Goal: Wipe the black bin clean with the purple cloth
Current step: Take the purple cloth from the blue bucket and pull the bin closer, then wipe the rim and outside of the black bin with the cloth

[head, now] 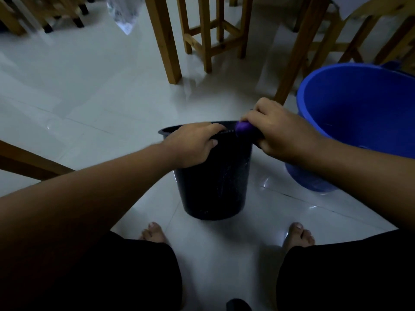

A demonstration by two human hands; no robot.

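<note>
At right of the frame a blue tub [359, 113] sits empty as far as shows. At centre stands the black bin [213, 185], its inside hidden; the left hand [193, 144] grips its rim, the right hand [283, 133] presses the purple cloth [243, 129] onto the rim, open tile around.

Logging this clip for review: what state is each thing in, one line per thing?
black bin: upright on the floor, held at the rim by both hands.
purple cloth: bunched, pressed on the bin's rim.
left hand: grip closed on the rim.
right hand: grip closed on the cloth.
blue tub: tilted, opening facing the person; contents not discernible.
wooden stool: standing upright behind the bin.
</note>
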